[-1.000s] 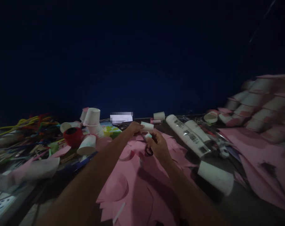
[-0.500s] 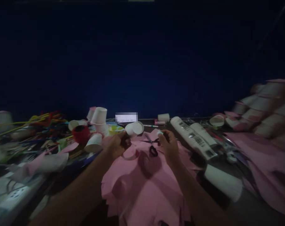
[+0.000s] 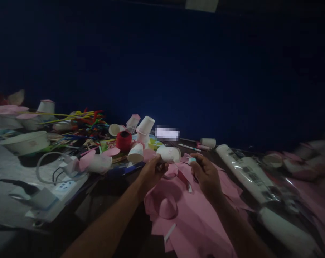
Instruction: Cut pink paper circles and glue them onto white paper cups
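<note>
Your left hand [image 3: 151, 172] grips a white paper cup [image 3: 168, 154], tipped on its side above the far edge of the pink paper sheets [image 3: 197, 215] mid-tabletop [image 3: 211, 154]. The cup's wall bears a faint pinkish printed mark, too small to read. Your right hand [image 3: 207, 177], just to the right, pinches a small pale bluish-white piece [image 3: 192, 160] between thumb and fingers, apart from the cup.

Beyond the cup, a white rectangle [image 3: 167, 134] is pixelated, so you can't read any writing on it. On the right, a clear-wrapped sleeve of cups [image 3: 232, 161] carries dark printed label patches, blurred past reading. To the left, a yellow-green packet [image 3: 108, 144] beside the red roll [image 3: 124, 141] shows reddish lettering that you can't make out. The white bowl [image 3: 24, 143] at far left has a small pink print, also illegible.

Nearer you, a pink paper cone [image 3: 168, 208] and a white strip [image 3: 170, 232] lie on the sheets. A power strip [image 3: 64, 187] sits on the left.
</note>
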`<action>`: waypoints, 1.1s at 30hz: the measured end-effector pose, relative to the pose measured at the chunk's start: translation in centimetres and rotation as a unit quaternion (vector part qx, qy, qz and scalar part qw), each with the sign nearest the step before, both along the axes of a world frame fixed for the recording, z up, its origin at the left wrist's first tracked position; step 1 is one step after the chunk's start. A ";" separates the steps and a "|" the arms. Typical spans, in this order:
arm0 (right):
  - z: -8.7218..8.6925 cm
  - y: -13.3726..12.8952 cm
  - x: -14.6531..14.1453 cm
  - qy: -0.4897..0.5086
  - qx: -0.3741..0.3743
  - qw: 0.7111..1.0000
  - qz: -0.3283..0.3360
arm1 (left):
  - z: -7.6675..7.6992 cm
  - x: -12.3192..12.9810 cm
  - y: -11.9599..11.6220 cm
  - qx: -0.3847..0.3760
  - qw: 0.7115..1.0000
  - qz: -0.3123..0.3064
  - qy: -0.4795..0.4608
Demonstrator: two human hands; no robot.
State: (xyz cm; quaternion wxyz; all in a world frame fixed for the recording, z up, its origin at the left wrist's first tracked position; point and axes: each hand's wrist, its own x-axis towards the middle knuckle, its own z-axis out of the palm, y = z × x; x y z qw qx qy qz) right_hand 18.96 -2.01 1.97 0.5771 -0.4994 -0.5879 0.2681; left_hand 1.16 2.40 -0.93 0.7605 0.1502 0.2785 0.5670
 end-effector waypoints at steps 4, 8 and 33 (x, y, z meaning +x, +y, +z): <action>1.1 1.2 -1.6 -0.021 0.001 1.000 -0.002 | -0.1 -0.3 -0.2 0.008 1.000 -0.015 0.005; 1.0 2.4 -2.8 -0.031 0.026 0.999 -0.005 | 0.1 -0.3 -0.4 0.004 1.000 -0.022 0.003; -0.9 2.5 -2.5 -0.183 0.182 0.965 -0.037 | -0.6 0.4 -0.9 0.103 0.990 -0.058 0.075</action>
